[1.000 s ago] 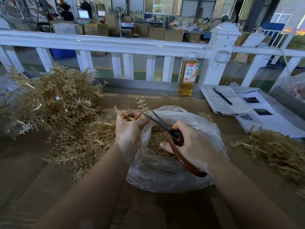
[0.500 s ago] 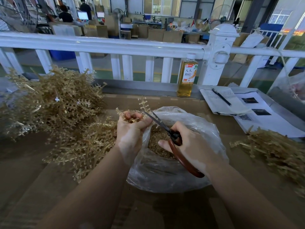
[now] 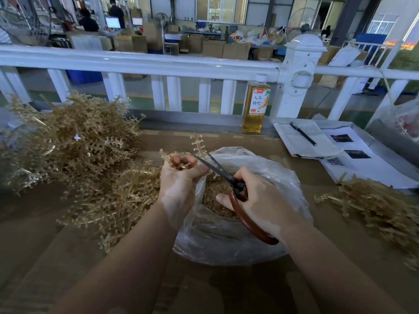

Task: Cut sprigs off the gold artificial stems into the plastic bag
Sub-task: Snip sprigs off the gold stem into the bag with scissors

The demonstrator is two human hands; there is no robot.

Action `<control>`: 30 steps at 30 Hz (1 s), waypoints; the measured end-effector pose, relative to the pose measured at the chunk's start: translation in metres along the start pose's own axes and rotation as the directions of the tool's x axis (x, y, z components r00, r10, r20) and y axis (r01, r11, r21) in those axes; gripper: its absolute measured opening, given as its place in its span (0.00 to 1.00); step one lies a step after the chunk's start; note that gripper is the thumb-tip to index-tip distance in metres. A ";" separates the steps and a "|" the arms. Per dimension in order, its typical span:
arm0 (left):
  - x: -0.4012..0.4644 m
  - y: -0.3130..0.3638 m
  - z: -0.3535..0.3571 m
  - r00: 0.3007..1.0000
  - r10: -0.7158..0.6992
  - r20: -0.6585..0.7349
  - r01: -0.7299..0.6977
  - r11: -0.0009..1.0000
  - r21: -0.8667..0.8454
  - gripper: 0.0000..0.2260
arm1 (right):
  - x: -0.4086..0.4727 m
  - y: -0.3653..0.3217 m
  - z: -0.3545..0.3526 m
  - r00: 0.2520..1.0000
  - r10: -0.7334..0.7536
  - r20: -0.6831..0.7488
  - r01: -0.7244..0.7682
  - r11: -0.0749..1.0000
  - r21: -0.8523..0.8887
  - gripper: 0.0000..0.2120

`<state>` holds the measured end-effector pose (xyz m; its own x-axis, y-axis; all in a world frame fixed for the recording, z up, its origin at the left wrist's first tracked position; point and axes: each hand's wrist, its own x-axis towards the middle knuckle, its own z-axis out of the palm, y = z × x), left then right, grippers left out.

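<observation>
Gripping the brown-handled scissors [image 3: 238, 191], the right hand [image 3: 263, 200] has its fingers curled round the loops, blades parted over the plastic bag [image 3: 226, 241] of cut sprigs. Just beyond, the left hand [image 3: 179, 177] bunches a gold stem [image 3: 198, 143] in closed fingers at the bag's mouth. Stems look light, springy, tangle-prone; best held near the cut. Further left, uncut stems [image 3: 74, 143] heap on the bench [image 3: 56, 257].

One wide-angle head view, looking forward and down from above the near edge of the worktop [image 3: 294, 279], close over both forearms, facing the white railing [image 3: 140, 62] along the far edge, workshop floor beyond, edges bowed by the lens
</observation>
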<state>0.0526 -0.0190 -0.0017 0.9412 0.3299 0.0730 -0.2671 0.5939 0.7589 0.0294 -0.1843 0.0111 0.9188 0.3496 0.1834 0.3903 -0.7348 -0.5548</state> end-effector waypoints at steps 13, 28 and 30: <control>0.005 -0.003 -0.005 0.997 -0.077 0.018 0.078 0.995 -0.058 0.19 | -0.001 0.002 -0.001 0.999 -0.027 -0.017 0.028 0.999 0.022 0.15; 0.002 -0.004 -0.002 0.984 -0.180 0.014 0.180 0.973 -0.144 0.21 | -0.007 0.002 0.002 0.999 -0.020 -0.041 0.019 0.999 -0.038 0.15; 0.001 -0.005 0.001 0.981 -0.193 0.021 0.194 0.972 -0.135 0.20 | -0.006 0.003 0.002 0.999 -0.022 -0.038 0.020 0.999 -0.033 0.15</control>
<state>0.0550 -0.0226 -0.0050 0.9792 0.1934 -0.0615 -0.1045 0.7406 0.6638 0.0251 -0.1870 0.0073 0.9117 0.3432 0.2257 0.4106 -0.7463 -0.5239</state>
